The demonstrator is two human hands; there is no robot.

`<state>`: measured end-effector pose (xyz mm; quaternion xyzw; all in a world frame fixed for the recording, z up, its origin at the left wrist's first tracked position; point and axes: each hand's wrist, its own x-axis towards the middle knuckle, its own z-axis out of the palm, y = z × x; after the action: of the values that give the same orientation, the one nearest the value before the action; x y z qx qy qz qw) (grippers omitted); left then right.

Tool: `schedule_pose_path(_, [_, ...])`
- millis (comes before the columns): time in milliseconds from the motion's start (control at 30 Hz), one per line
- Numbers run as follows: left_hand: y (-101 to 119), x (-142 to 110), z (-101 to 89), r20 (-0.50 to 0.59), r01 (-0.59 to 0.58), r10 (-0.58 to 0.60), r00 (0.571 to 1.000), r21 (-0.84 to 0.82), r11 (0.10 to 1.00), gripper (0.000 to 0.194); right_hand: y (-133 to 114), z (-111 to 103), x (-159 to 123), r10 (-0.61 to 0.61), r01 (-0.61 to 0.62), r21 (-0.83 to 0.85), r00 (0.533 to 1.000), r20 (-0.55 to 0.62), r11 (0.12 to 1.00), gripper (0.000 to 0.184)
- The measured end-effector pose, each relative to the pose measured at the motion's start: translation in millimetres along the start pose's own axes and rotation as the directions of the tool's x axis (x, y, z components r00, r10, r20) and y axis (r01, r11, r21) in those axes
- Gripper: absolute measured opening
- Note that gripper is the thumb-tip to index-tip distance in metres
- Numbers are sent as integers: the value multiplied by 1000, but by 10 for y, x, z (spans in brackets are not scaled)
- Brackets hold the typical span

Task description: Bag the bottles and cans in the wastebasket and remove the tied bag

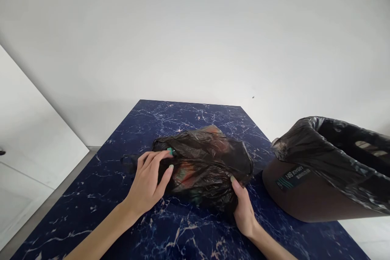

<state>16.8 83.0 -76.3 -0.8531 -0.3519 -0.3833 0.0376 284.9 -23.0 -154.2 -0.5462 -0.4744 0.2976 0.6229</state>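
A filled black plastic garbage bag [210, 158] lies crumpled on the blue marbled table [183, 231]. Orange-red and green contents show dimly through its thin film, too unclear to name. My left hand [149, 178] is at the bag's left part, fingers curled over the gathered plastic and thumb a little apart. By its index fingertip is a small teal patch that I cannot make out. My right hand [243, 207] grips the bag's lower right edge, thumb on top and the other fingers hidden beneath.
To the right stands a brown garbage bin [319, 195], its rim covered by a black liner [304, 138]. Behind the table rises a plain white wall [195, 40]. A white door or cabinet panel [27, 150] with a dark knob is at the left.
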Motion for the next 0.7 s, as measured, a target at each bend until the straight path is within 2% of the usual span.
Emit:
schedule_pose_path(67, [-19, 0, -3, 9, -38, 39, 999, -59, 998, 21, -60, -7, 15, -6, 7, -7, 999, 37, 1000, 59])
schedule_pose_path(100, [-22, -3, -5, 3, -81, 82, 997, -88, 993, 22, -68, -18, 26, -4, 4, -5, 998, 60, 1000, 58])
schedule_pose_path(200, [-11, -33, -3, -3, -248, 251, 968, -165, 955, 39, -34, -59, 57, -1, 0, 2, 992, 126, 1000, 60])
schedule_pose_path(267, [1, -71, 13, 15, -339, 349, 937, -199, 919, 46, -13, -69, 70, 12, -15, 17, 991, 131, 1000, 61])
schedule_pose_path(367, [-11, -121, 47, 32, -374, 386, 922, -191, 908, 47, -45, -48, 75, 33, -39, 46, 990, 134, 998, 58])
schedule_pose_path(433, [-49, -130, 59, 39, -294, 305, 952, -169, 941, 46, -104, -22, 72, 32, -40, 50, 988, 149, 998, 58])
schedule_pose_path(533, [-132, -111, 61, 79, -44, 58, 995, -169, 985, 38, -209, 15, 63, 3, -13, 51, 982, 189, 999, 59])
schedule_pose_path(633, [-190, -91, 63, 131, 214, -193, 972, -175, 961, 25, -283, 39, 43, -40, 28, 49, 964, 264, 998, 58])
schedule_pose_path(700, [-196, -87, 71, 177, 305, -272, 946, -196, 932, 25, -288, 38, 20, -62, 59, 20, 946, 319, 998, 56])
